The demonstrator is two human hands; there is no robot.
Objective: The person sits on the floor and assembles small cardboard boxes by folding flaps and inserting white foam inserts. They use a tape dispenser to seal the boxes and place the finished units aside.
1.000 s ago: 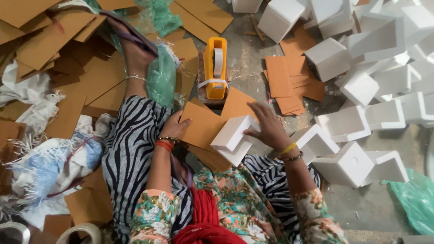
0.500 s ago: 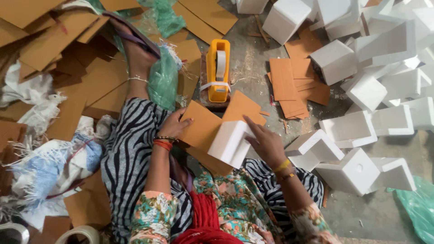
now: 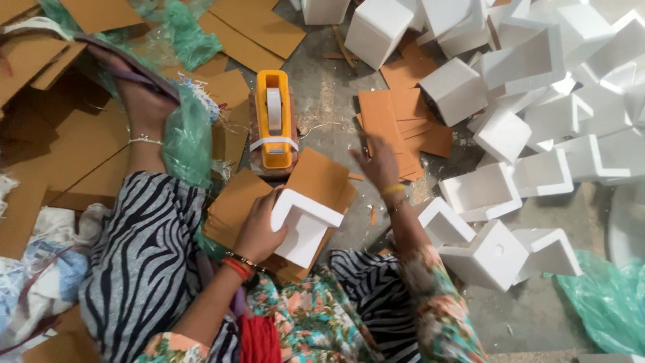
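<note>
Foam piece [image 3: 306, 225]: white, angular, L-shaped in profile with thick walls and clean square edges; it rests on a stack of brown card [image 3: 322, 185] over the person's lap, tilted toward the left hand.
Left hand [image 3: 259, 228]: fingers curled around the foam piece's left edge, holding it.
Right hand [image 3: 376, 161]: fingers spread wide, holding nothing, stretched out over the orange card pile [image 3: 393, 124] on the floor, just beside the brown card's far corner.
Tape dispenser [image 3: 272, 121]: yellow, with a white roll, standing on the floor just beyond the brown card.
Foam heap [image 3: 537, 114]: many more white corner pieces and blocks, to the right.
Green plastic [image 3: 188, 138]: crumpled, beside the left knee.
</note>
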